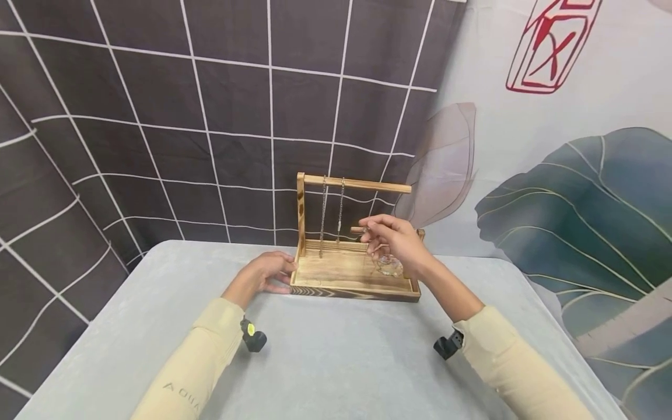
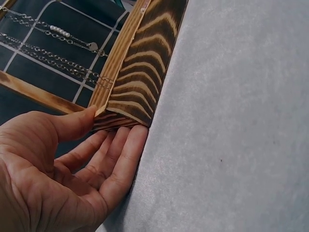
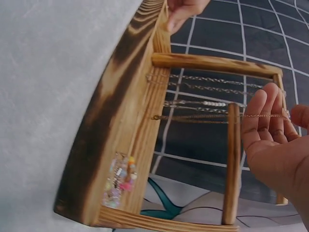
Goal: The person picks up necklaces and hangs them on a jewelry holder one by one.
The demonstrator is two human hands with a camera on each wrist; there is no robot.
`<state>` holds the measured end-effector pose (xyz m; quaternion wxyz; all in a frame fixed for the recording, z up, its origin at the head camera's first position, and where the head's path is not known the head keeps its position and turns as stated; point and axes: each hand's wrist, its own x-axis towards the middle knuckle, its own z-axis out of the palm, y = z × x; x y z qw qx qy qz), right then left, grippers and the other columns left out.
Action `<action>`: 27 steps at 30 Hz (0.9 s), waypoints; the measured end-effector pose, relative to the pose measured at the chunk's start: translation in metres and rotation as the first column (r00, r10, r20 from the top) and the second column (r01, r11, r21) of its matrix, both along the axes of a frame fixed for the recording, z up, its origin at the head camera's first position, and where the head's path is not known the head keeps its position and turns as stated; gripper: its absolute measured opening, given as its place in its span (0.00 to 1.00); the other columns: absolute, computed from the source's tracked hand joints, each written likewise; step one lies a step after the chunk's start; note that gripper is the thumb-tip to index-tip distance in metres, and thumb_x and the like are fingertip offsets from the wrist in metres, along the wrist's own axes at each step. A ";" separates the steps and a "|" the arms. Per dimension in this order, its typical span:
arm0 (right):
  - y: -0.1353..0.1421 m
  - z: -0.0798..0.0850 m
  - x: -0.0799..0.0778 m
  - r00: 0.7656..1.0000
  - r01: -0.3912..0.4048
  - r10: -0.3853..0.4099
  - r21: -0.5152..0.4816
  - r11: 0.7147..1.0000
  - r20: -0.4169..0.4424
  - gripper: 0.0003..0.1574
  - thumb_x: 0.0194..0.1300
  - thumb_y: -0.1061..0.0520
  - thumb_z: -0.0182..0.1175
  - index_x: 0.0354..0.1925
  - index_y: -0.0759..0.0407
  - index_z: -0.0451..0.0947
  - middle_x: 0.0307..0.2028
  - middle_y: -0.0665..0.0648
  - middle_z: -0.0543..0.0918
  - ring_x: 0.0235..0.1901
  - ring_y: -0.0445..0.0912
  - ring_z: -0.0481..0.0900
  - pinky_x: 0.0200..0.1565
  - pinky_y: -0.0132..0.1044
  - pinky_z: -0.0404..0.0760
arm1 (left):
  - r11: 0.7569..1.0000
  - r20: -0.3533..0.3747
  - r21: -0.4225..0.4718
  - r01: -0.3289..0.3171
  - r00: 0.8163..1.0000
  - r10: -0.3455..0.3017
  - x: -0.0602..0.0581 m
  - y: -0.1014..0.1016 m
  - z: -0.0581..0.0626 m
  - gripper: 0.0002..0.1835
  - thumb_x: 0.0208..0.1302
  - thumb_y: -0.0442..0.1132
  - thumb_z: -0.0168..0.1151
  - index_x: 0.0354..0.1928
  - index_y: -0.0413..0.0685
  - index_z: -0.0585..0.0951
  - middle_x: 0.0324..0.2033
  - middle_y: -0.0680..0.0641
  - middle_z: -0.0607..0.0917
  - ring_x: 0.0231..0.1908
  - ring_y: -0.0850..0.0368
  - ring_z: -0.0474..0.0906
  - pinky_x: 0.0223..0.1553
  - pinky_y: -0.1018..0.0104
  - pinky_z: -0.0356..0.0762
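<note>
A wooden jewelry stand (image 1: 354, 293) has a shallow tray, a long top bar and a shorter lower bar. My left hand (image 1: 268, 271) grips the tray's left end, thumb at its rim (image 2: 101, 113) and fingertips against the end wall. Near the short bar (image 3: 233, 159), my right hand (image 1: 396, 239) pinches a thin bronze-toned necklace (image 3: 193, 117) between thumb and fingers; its chain stretches toward the tray. Two silver chain necklaces hang from the top bar (image 1: 367, 184); one carries small white beads (image 2: 60, 31). Colorful beaded jewelry (image 3: 120, 179) lies in the tray's right part.
The stand sits toward the back of a table with a pale grey cloth (image 1: 336, 356). Close behind hangs a dark curtain with white grid lines (image 1: 236, 105). A white cloth printed with leaves (image 1: 577, 204) hangs at the right.
</note>
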<state>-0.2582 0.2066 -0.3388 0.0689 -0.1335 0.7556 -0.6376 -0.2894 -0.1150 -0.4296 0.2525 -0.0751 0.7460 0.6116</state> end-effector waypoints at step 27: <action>0.012 0.061 -0.007 0.985 0.078 -0.093 -0.100 0.992 -0.146 0.25 0.94 0.47 0.48 0.67 0.64 0.79 0.36 0.45 0.90 0.29 0.40 0.85 0.30 0.31 0.89 | 1.000 -0.004 0.003 -0.018 1.000 0.018 0.002 -0.002 0.001 0.21 0.80 0.34 0.64 0.70 0.39 0.76 0.42 0.47 0.87 0.39 0.54 0.87 0.49 0.50 0.99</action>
